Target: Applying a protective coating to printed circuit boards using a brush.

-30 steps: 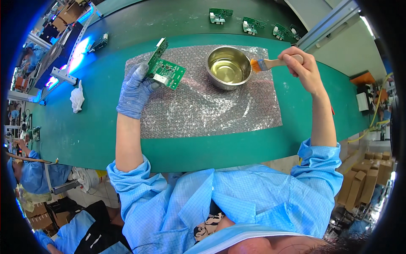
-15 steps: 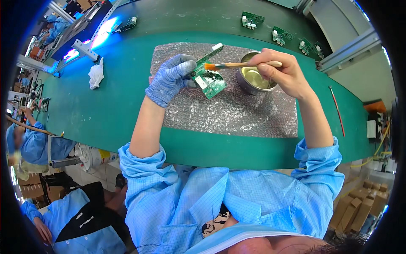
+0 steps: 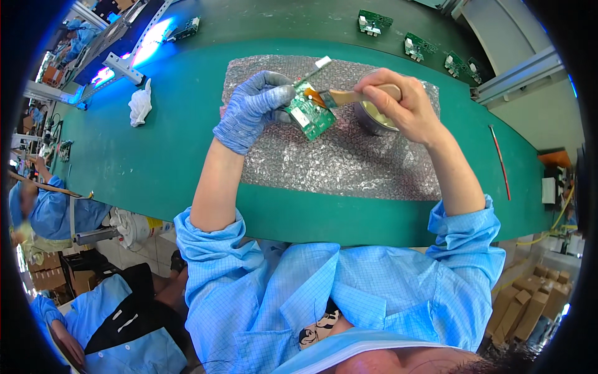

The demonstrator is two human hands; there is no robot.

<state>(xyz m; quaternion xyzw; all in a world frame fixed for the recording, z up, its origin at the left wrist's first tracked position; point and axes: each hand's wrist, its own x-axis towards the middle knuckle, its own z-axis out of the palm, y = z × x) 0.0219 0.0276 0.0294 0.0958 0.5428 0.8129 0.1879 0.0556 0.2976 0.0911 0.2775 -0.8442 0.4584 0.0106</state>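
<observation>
The gloved left hand (image 3: 250, 114) grips the circuit board (image 3: 319, 122) by its nine-o'clock side, best kept steady above the bubble wrap (image 3: 311, 168); the brush (image 3: 341, 97), reaching in from two o'clock, suits light strokes; the metal bowl (image 3: 371, 123) sits at three o'clock; the right hand (image 3: 408, 107) pinches the brush.

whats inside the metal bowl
What looks like yellowish liquid shows inside the metal bowl. The right hand and brush cover much of the opening, so the rest of the inside cannot be seen.

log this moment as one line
left hand: holds circuit board | right hand: holds brush, bristles at board | bowl: partly hidden by right hand
</observation>
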